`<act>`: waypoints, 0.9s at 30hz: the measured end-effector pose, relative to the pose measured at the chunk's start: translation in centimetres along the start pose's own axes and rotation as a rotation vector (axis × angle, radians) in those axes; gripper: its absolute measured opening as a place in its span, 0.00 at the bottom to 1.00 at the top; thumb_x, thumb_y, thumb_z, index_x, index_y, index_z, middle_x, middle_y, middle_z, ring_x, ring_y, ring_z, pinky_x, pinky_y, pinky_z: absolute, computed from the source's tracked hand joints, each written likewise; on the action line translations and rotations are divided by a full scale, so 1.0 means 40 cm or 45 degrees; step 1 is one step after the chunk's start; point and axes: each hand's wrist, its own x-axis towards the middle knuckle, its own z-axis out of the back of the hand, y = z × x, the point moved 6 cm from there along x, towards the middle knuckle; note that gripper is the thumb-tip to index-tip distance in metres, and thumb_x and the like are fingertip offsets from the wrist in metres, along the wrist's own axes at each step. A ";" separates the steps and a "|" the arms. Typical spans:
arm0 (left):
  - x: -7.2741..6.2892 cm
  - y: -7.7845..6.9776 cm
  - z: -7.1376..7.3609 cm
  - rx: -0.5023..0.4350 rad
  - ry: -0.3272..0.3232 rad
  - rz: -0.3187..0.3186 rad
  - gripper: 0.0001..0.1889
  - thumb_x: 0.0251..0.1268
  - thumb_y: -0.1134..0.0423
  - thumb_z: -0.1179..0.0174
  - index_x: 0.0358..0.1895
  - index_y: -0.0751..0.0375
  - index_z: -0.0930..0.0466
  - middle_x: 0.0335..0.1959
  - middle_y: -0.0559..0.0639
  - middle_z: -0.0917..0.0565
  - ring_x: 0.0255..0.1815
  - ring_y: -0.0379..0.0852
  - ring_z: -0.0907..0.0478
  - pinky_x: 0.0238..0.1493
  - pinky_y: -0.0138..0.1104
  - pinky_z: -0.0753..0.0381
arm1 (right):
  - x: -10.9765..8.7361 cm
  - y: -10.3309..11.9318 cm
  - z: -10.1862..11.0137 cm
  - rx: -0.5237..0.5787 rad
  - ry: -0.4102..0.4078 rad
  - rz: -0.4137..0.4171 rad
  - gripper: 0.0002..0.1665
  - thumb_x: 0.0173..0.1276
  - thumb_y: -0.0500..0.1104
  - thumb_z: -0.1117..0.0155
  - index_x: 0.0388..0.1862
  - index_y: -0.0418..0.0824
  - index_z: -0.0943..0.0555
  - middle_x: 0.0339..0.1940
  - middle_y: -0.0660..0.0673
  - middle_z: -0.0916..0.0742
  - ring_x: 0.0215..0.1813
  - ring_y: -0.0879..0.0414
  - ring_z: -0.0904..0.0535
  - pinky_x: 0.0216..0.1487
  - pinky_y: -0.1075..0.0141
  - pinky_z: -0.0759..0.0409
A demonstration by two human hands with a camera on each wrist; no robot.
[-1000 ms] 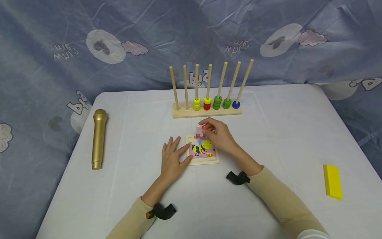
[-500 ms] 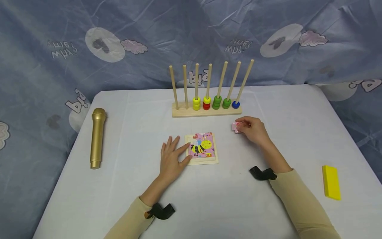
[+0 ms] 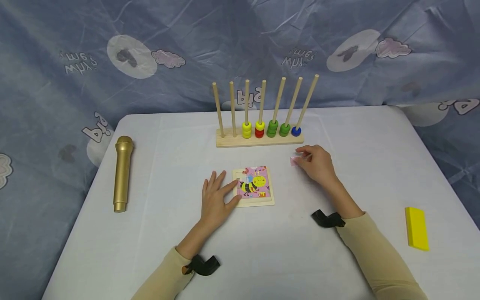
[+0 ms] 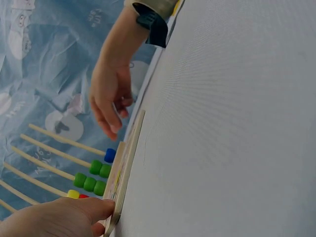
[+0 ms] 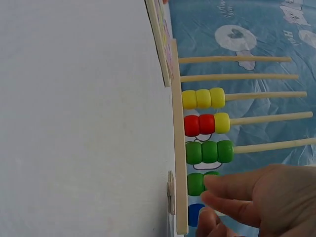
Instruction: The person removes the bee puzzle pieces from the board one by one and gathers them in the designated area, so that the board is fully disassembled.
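A jigsaw puzzle with a bee picture sits in a light wooden frame on the table, with a bare gap at its upper left. My left hand is spread at the frame's left side, index finger and thumb touching its edge. Farther right, a pink puzzle piece lies on the table, partly hidden by my right hand. The right wrist view shows that puzzle piece apart from the fingertips. My right hand's thumb and index finger stand apart, holding nothing.
Behind the puzzle stands a wooden bead rack with upright pegs and yellow, red, green and blue beads. A gold microphone lies at the left. At the right lies a yellow block. A patterned blue cloth hangs behind the table.
My right hand lifted the pink puzzle piece off the puzzle, carried it right, set it on the table and let go. My left hand has stayed at the frame.
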 end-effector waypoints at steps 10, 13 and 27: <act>-0.001 0.000 0.002 -0.004 0.003 0.008 0.23 0.56 0.55 0.31 0.56 0.56 0.16 0.70 0.64 0.31 0.77 0.67 0.47 0.73 0.63 0.54 | 0.008 0.130 -0.059 0.249 0.122 0.047 0.23 0.65 0.40 0.32 0.59 0.37 0.20 0.44 0.36 0.20 0.39 0.47 0.23 0.39 0.62 0.25; -0.002 -0.002 0.003 0.003 0.005 0.005 0.22 0.57 0.55 0.31 0.56 0.56 0.16 0.70 0.64 0.31 0.77 0.67 0.47 0.72 0.63 0.54 | 0.006 0.170 -0.087 0.292 0.159 0.082 0.25 0.64 0.41 0.31 0.60 0.38 0.20 0.45 0.37 0.20 0.39 0.48 0.22 0.39 0.62 0.25; 0.000 0.000 0.004 0.017 0.005 -0.009 0.23 0.57 0.54 0.31 0.56 0.55 0.16 0.70 0.64 0.30 0.76 0.68 0.46 0.72 0.64 0.53 | -0.028 0.222 -0.184 0.330 0.179 0.253 0.24 0.57 0.34 0.28 0.54 0.36 0.17 0.37 0.38 0.22 0.31 0.55 0.30 0.30 0.71 0.33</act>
